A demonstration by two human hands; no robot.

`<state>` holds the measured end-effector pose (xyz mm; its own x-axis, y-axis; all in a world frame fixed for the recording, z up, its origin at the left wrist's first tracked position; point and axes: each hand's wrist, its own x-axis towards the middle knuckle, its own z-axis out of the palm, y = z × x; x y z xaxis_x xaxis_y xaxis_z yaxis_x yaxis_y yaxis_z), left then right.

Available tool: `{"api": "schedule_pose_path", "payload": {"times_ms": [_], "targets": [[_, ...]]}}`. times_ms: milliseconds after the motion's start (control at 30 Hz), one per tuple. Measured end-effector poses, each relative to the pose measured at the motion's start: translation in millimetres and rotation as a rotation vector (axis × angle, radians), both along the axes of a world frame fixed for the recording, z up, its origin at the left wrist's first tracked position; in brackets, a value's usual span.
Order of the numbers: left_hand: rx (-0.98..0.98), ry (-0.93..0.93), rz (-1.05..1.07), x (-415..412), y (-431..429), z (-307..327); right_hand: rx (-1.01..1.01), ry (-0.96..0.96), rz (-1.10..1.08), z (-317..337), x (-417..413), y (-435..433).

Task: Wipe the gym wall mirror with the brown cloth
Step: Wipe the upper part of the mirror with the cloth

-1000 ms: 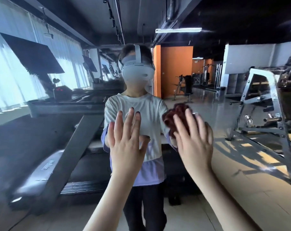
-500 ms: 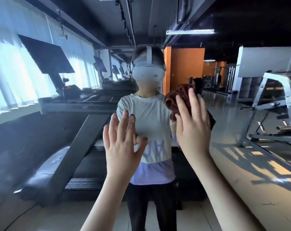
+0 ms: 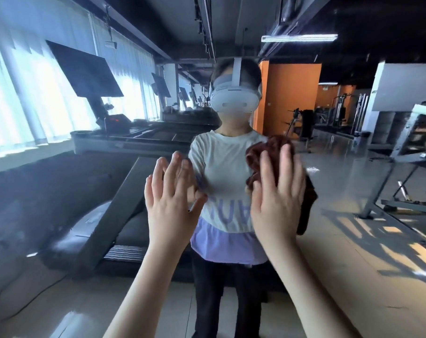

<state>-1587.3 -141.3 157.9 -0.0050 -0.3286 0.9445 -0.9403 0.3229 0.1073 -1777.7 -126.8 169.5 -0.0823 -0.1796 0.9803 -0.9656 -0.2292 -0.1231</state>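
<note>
Well, at nine o'clock of the pair, our left hand (image 3: 170, 203) is raised with its fingers straight and fanned, palm facing the broad glass gym wall mirror (image 3: 353, 167). It has hold of nothing. Its fingertips seem to meet their reflection, but motion blur keeps us from saying for certain that it touches the glass. The left forearm (image 3: 143, 289) rises to it from six o'clock, leaning toward one.

Just beside it, at three o'clock, our right hand (image 3: 278, 198) is the working one. Its fingers are straight and close together, flattened over the crumpled brown fabric cloth (image 3: 271, 148), which they press against the mirror rather than clutch. The cloth lies between palm and glass. It bunches out past the fingertips at twelve o'clock and trails a darker fold at four o'clock, so its long axis runs roughly from eleven to five. The right forearm (image 3: 312, 289) climbs from five o'clock, wrist nearly straight.

We judge the next stroke belongs to the right hand alone, sliding cloth and palm together.
</note>
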Motion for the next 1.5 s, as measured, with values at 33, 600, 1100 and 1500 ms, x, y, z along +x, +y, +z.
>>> {"api": "schedule_pose_path", "payload": {"times_ms": [33, 600, 1100, 1500], "targets": [[0.003, 0.003, -0.002, 0, 0, 0, 0.023, 0.125, 0.004, -12, 4, -1], [0.028, 0.04, -0.022, -4, 1, -2, 0.059, 0.459, -0.043, -57, -22, 4], [-0.019, 0.007, -0.052, -14, 7, 2, 0.039, 0.007, 0.006, -25, -47, 9], [-0.031, -0.099, -0.077, -60, 6, 1, -0.011, -0.052, -0.012, 11, -70, 6]]}}
